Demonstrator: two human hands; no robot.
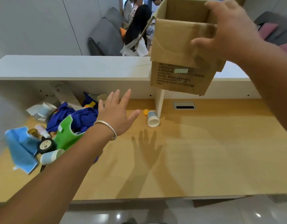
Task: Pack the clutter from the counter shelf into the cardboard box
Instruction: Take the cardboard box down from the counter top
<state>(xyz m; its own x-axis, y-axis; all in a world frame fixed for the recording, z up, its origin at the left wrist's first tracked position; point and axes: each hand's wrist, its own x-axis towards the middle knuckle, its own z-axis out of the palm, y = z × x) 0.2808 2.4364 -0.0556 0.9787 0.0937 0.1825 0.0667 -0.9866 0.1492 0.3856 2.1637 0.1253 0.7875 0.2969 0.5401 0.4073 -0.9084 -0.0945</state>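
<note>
My right hand (227, 29) grips the rim of an open cardboard box (176, 50) and holds it in the air above the white counter top. My left hand (117, 113), with a silver bangle on the wrist, hovers open with fingers spread over the wooden shelf surface (204, 151). Clutter lies at the left: a dark blue cloth (79, 117), a green cloth (66, 135), a light blue cloth (21, 147), a black round tin (45, 145) and a paper cup (50, 156). Another paper cup (152, 118) lies tipped beside an orange ball (145, 112).
A white divider panel (159, 102) stands behind the tipped cup. A cable slot (184, 105) sits in the wood at the back. More paper cups (47, 109) and a yellow bottle (91, 104) lie under the counter top (71, 67). People sit behind the counter.
</note>
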